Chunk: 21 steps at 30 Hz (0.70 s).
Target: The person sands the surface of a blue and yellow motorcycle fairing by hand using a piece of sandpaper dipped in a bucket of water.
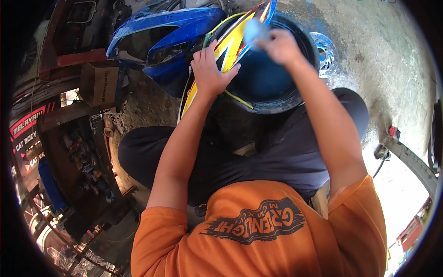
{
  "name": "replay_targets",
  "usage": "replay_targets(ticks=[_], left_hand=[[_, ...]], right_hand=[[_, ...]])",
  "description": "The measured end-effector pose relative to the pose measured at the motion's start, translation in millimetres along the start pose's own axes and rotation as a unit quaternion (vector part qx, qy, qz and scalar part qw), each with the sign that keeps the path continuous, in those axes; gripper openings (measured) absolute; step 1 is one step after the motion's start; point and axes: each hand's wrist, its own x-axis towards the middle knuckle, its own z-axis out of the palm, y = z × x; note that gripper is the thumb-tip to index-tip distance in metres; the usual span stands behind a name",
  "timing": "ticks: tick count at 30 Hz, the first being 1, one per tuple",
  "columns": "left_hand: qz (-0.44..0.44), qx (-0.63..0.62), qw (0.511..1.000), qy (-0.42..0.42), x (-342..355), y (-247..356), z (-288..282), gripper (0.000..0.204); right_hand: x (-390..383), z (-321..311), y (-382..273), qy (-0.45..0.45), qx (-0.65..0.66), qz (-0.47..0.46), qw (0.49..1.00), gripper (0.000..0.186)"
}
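Observation:
A long, narrow panel (234, 39) in yellow, blue, white and red slants across the left rim of a round black tub (310, 69) holding dark bluish liquid. It looks like a vehicle body panel. My left hand (211, 71) grips the panel's lower part, thumb on one side and fingers on the other. Closed round a light-blue pad or cloth (254, 33), my right hand (282, 48) holds it against or close to the panel's upper part. Motion blurs the pad and that hand, so its exact kind is unclear.
Left of the tub lies a glossy blue body panel (168, 23). A perforated metal brake disc (328, 54) rests on the concrete floor to the right. Further left are a cardboard box (99, 87) and a dark shelf (80, 157) with small items. My bent legs flank the tub's near side.

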Motion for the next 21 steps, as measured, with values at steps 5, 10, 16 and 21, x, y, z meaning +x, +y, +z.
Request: replay_targets(ticks=[5,10,16,21], left_hand=[[-0.007,-0.004,1.0,-0.002,0.0,-1.4,-2.2,0.092],[0.001,-0.003,1.0,0.016,1.9,-4.8,1.4,0.093],[-0.008,-0.008,1.0,-0.001,3.7,8.8,0.1,0.091],[-0.002,0.0,1.0,-0.001,-0.1,-3.8,-2.4,0.089]], right_hand=[[11.9,-10.7,-5.4,-0.021,-0.012,0.055,0.998,0.042],[-22.9,18.0,-16.1,-0.041,-0.056,-0.059,0.996,0.044],[6.6,-11.2,-2.8,-0.05,0.051,0.061,0.996,0.045],[-28.0,17.9,-29.3,-0.07,-0.033,-0.027,0.997,0.043]])
